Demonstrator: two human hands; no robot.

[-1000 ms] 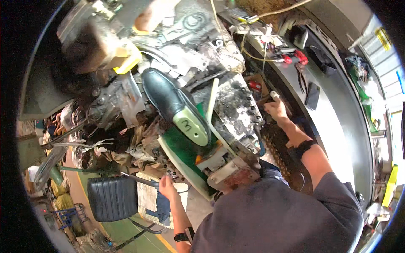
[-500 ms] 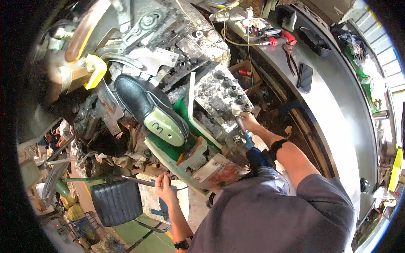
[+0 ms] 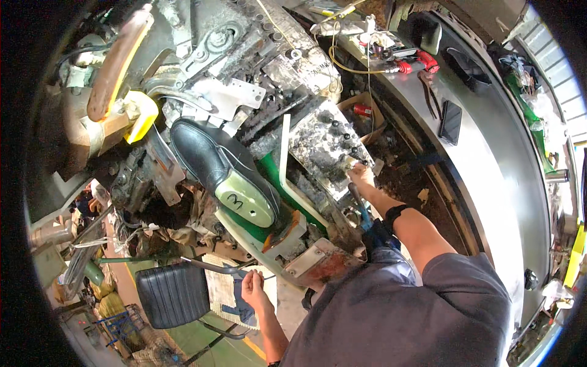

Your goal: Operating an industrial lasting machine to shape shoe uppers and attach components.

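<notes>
My right hand (image 3: 362, 177) reaches to the control panel (image 3: 318, 137), its fingers closed on a knob at the lower right edge; the knob is mostly hidden. My left hand (image 3: 257, 290) hangs low beside the machine with curled fingers; whatever it may hold cannot be made out. Behind it runs the black armrest of a chair (image 3: 171, 295). Between the green-lined side plates of the machine sits a black shoe (image 3: 199, 147), tilted, its toe toward the far left. A pale green shoe last (image 3: 247, 199) with a hole fills its opening.
A yellow-edged lever (image 3: 119, 67) and a yellow block (image 3: 142, 116) stand at the upper left. On the metal bench to the right lie a phone (image 3: 450, 122) and a red power tool (image 3: 419, 62) with a hose. An open carton (image 3: 370, 116) sits beyond the panel.
My left hand has shifted slightly right and down, away from the armrest's end. My right hand stays at the panel's knobs. The whole view has shifted a little; the shoe keeps its place.
</notes>
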